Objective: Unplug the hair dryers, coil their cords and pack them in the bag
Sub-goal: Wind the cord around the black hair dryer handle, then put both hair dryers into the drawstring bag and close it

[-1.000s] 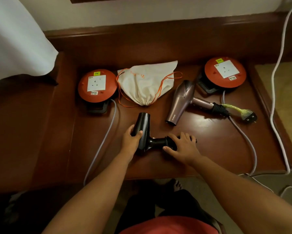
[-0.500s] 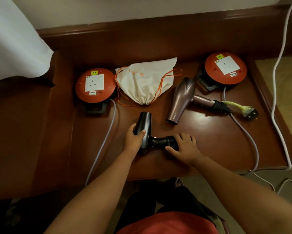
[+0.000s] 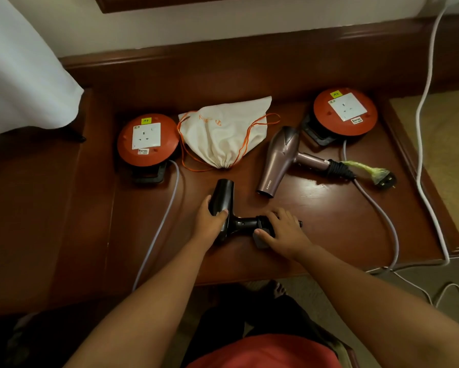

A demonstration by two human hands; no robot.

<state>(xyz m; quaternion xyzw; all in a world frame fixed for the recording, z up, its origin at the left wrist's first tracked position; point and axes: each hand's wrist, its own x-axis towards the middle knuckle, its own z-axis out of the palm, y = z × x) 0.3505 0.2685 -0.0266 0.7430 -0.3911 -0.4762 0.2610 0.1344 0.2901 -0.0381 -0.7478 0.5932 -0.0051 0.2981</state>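
1. Dark wooden table (image 3: 316, 235) against a wall, seen from above.
2. Left hand (image 3: 209, 221) grips the barrel of the black dryer (image 3: 223, 200), which lies near the front edge.
3. Right hand (image 3: 284, 232) curls over the cord bundle and plug (image 3: 260, 239) at the dryer's handle end.
4. Cream drawstring bag (image 3: 223, 134) lies behind, between two orange cord reels (image 3: 148, 140).
5. Mauve dryer (image 3: 279, 158) rests beside the right reel (image 3: 345, 111), unplugged.

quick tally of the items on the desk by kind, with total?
Hair dryers: 2, black and mauve
Orange socket reels: 2, left and right
Drawstring bag: 1
Total: 5
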